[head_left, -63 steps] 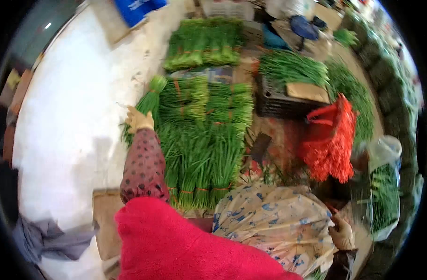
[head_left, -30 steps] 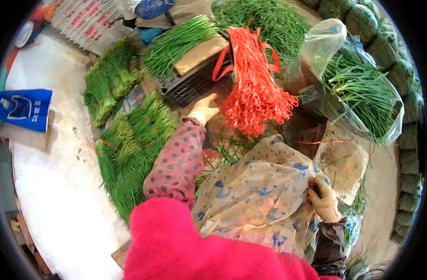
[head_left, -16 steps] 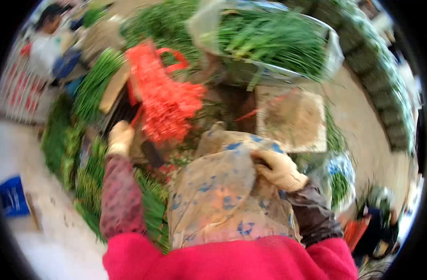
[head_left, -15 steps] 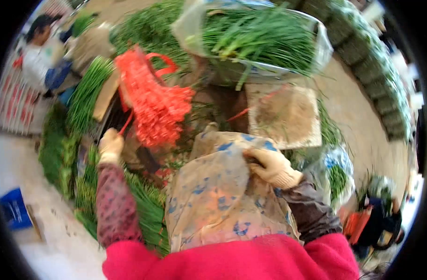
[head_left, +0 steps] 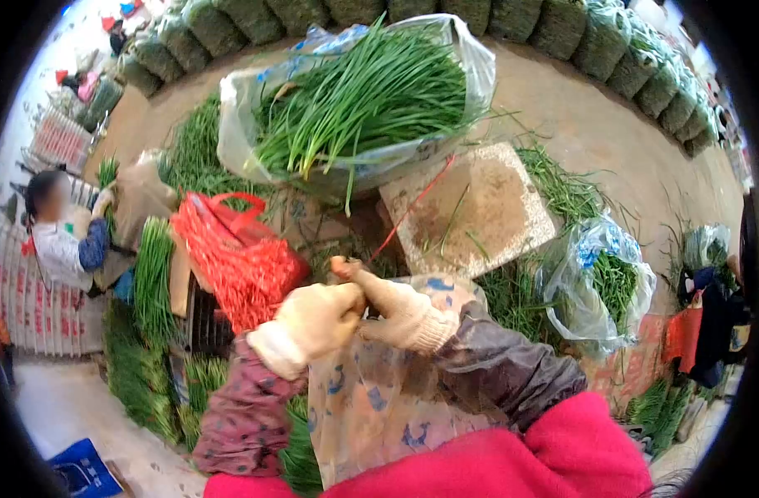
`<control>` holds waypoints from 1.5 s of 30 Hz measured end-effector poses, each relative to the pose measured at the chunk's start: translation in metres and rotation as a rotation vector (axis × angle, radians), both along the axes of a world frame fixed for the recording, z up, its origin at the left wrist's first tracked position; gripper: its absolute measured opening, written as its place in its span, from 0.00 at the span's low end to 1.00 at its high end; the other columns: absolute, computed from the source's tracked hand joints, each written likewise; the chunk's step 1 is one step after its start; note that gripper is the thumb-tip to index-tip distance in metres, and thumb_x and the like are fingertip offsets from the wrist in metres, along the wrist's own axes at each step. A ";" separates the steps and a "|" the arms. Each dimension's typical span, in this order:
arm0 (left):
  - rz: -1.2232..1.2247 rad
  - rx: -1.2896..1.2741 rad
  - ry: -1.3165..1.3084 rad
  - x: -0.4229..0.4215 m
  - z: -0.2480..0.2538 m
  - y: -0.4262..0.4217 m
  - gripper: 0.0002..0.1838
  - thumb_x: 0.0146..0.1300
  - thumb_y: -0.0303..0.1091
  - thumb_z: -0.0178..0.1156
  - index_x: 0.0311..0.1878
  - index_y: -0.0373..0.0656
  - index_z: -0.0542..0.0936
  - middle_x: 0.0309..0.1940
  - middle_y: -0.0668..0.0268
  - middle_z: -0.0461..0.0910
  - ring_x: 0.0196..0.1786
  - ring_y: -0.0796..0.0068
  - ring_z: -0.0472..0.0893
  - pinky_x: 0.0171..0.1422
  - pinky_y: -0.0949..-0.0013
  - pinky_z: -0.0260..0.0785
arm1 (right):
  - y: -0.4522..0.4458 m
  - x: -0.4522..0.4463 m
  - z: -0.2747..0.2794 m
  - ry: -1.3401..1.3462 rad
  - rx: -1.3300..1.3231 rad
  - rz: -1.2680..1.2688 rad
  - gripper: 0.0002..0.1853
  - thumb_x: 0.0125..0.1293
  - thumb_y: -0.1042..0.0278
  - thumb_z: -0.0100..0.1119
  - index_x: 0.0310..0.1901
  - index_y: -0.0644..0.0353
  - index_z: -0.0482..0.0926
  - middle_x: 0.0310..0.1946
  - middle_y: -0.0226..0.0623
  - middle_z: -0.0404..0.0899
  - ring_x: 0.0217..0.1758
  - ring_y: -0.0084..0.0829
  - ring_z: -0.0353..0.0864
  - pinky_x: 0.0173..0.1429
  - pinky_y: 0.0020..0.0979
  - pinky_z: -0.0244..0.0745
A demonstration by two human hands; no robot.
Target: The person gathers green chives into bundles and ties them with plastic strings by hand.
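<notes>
My left hand (head_left: 317,322), in a cream work glove, is closed with its fingers pressed against my right hand. Also gloved, my right hand (head_left: 403,314) is closed, and a bare-looking fingertip pokes out at its front. The two meet above the plastic apron (head_left: 379,407) on my lap; whatever is pinched between them is hidden. Just beyond my left hand lies a red bag with a heap of red tie strips (head_left: 251,278). A single red strip (head_left: 408,217) runs across the edge of a dirty pale board (head_left: 500,212) toward my hands; I cannot tell whether they touch it.
A plastic-lined container (head_left: 234,137) heaped with long green stalks (head_left: 371,95) stands ahead. Bundled greens (head_left: 153,282) lie at left, near a seated person (head_left: 60,236). At right is a clear bag of greens (head_left: 612,282). Full sacks (head_left: 562,37) line the back.
My left hand has moved right from the red strips and met my right hand over my lap. My right hand has left the apron fold. The view has turned right-to-left across the scene.
</notes>
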State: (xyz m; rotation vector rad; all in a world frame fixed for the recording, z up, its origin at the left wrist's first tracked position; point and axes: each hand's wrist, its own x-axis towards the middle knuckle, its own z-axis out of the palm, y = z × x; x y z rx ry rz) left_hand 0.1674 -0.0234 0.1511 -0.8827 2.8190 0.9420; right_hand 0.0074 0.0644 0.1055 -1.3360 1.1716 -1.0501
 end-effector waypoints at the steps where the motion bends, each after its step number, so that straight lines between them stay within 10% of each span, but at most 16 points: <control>1: -0.039 0.010 0.034 -0.024 -0.003 -0.005 0.05 0.56 0.32 0.59 0.34 0.42 0.78 0.27 0.54 0.81 0.31 0.52 0.82 0.34 0.58 0.74 | -0.002 -0.003 -0.016 -0.090 -0.076 -0.093 0.39 0.54 0.80 0.62 0.70 0.62 0.59 0.55 0.41 0.76 0.56 0.26 0.76 0.62 0.26 0.69; 7: 0.064 0.151 0.233 -0.124 -0.036 -0.026 0.24 0.60 0.36 0.63 0.58 0.40 0.73 0.45 0.53 0.82 0.48 0.58 0.82 0.51 0.63 0.74 | 0.001 -0.116 -0.059 -0.248 0.287 -0.483 0.21 0.62 0.75 0.63 0.57 0.64 0.75 0.45 0.33 0.80 0.41 0.23 0.79 0.43 0.26 0.78; 11: 0.125 -0.284 0.554 -0.132 -0.074 -0.080 0.37 0.52 0.36 0.69 0.65 0.37 0.68 0.56 0.49 0.75 0.59 0.50 0.74 0.66 0.58 0.65 | -0.012 -0.202 -0.117 -0.233 0.427 -0.815 0.18 0.63 0.71 0.60 0.54 0.66 0.74 0.32 0.32 0.80 0.24 0.23 0.75 0.28 0.25 0.71; 15: 0.452 -0.670 0.167 -0.103 -0.088 -0.151 0.61 0.47 0.56 0.69 0.76 0.38 0.45 0.72 0.49 0.55 0.74 0.49 0.54 0.73 0.50 0.47 | -0.012 -0.270 -0.204 -0.127 0.615 -0.905 0.17 0.65 0.69 0.56 0.55 0.60 0.73 0.34 0.34 0.81 0.27 0.24 0.79 0.27 0.26 0.74; 23: 0.620 -0.393 -0.330 -0.119 -0.074 -0.196 0.75 0.36 0.62 0.75 0.76 0.49 0.32 0.73 0.44 0.51 0.75 0.44 0.52 0.73 0.42 0.48 | -0.020 -0.301 -0.276 0.041 0.503 -0.865 0.12 0.64 0.69 0.60 0.47 0.61 0.77 0.32 0.32 0.78 0.31 0.24 0.77 0.34 0.28 0.74; 25: 0.631 -0.430 -0.339 -0.120 -0.077 -0.201 0.71 0.40 0.56 0.74 0.76 0.50 0.31 0.71 0.44 0.55 0.73 0.46 0.56 0.71 0.42 0.51 | -0.023 -0.295 -0.247 -0.040 0.512 -0.835 0.12 0.61 0.68 0.63 0.44 0.65 0.79 0.34 0.33 0.79 0.37 0.25 0.77 0.42 0.28 0.75; 29: 0.609 -0.467 -0.208 -0.111 -0.080 -0.215 0.58 0.46 0.38 0.70 0.77 0.47 0.44 0.62 0.45 0.68 0.63 0.48 0.70 0.68 0.57 0.61 | -0.016 -0.293 -0.228 -0.050 0.486 -0.823 0.09 0.63 0.67 0.61 0.42 0.60 0.76 0.27 0.29 0.75 0.25 0.23 0.74 0.27 0.28 0.71; 33: 0.566 -0.493 -0.104 -0.095 -0.097 -0.235 0.56 0.46 0.33 0.71 0.76 0.44 0.47 0.62 0.44 0.68 0.63 0.48 0.70 0.68 0.60 0.62 | -0.015 -0.282 -0.217 0.774 0.373 -1.049 0.19 0.60 0.64 0.58 0.52 0.61 0.76 0.38 0.46 0.82 0.42 0.34 0.82 0.48 0.34 0.75; 36: 0.543 -0.517 -0.119 -0.093 -0.104 -0.241 0.53 0.46 0.32 0.71 0.75 0.44 0.51 0.62 0.44 0.68 0.63 0.49 0.70 0.68 0.60 0.63 | -0.020 -0.235 -0.186 0.369 0.158 -0.866 0.15 0.62 0.70 0.56 0.51 0.62 0.78 0.37 0.43 0.82 0.42 0.30 0.82 0.47 0.30 0.75; 41: 0.572 -0.561 -0.361 -0.108 -0.085 -0.238 0.42 0.51 0.30 0.65 0.70 0.43 0.60 0.59 0.50 0.71 0.62 0.51 0.72 0.65 0.58 0.66 | -0.039 -0.248 -0.240 0.241 0.603 -0.954 0.19 0.61 0.70 0.57 0.54 0.65 0.75 0.41 0.42 0.82 0.43 0.33 0.81 0.48 0.31 0.76; 45: 0.543 -0.559 -0.332 -0.099 -0.067 -0.247 0.29 0.52 0.25 0.57 0.61 0.49 0.72 0.57 0.54 0.74 0.61 0.51 0.74 0.65 0.53 0.67 | -0.032 -0.280 -0.241 0.860 0.677 -0.839 0.19 0.57 0.62 0.55 0.49 0.59 0.81 0.39 0.51 0.83 0.45 0.45 0.83 0.51 0.39 0.76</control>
